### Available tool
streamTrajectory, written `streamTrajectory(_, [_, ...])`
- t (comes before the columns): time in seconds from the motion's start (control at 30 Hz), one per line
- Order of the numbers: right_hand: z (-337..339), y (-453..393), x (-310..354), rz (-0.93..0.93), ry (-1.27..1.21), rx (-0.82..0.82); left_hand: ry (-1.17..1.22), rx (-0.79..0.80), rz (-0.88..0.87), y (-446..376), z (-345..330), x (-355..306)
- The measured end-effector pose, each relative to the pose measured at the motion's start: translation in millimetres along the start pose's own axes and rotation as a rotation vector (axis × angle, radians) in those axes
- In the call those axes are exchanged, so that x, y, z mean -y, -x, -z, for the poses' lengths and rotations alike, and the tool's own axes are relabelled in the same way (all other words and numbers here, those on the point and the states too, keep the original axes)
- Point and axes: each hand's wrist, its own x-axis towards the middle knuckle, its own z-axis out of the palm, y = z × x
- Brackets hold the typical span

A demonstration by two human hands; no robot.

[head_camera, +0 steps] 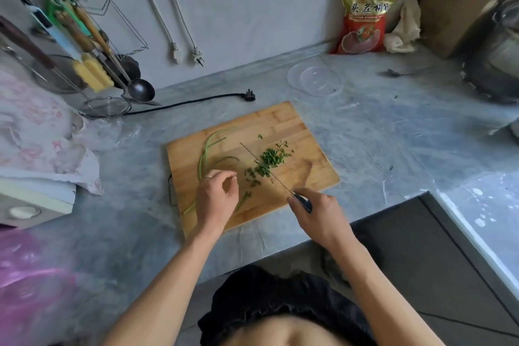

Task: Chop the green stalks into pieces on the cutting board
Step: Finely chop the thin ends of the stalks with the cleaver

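A wooden cutting board (pixel 297 132) lies on the grey counter. Long green stalks (pixel 205 152) curve across its left part, and a heap of chopped green pieces (pixel 269 160) sits near the middle. One stalk (pixel 243 199) runs under my left hand (pixel 214 199), which hovers over the board's near-left corner with loosely curled fingers; I see nothing held in them. My right hand (pixel 320 215) grips the dark handle of a knife (pixel 264 167). Its thin blade points away and to the left, through the left edge of the chopped heap.
A clear plastic lid (pixel 316 78) lies behind the board, with a black plug and cable (pixel 247 96) to its left. A utensil rack (pixel 92 45) stands far left, a red food bag (pixel 365 11) at the back wall, and an appliance (pixel 497 50) far right.
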Motion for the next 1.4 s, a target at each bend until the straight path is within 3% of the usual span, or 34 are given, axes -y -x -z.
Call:
streamTrajectory(0.13, [-2, 1, 9, 0.019, -0.109, 0.108, -0.058, 0.074, 0.125, 27, -6, 13])
streamTrajectory(0.4, [-14, 12, 18, 0.071, -0.085, 0.226, -0.066, 0.087, 0.123, 43, -28, 12])
streamTrajectory(0.93, [-22, 14, 16, 0.062, -0.116, 0.250, 0.008, -0.036, 0.149, 48, -34, 15])
streamTrajectory(1.13, [-15, 0, 14, 0.019, -0.186, 0.178, -0.137, 0.002, 0.104, 53, -28, 19])
streamTrajectory(1.4, [-10, 1, 10, 0.033, -0.244, 0.135, -0.143, 0.021, 0.135, 35, -36, 9])
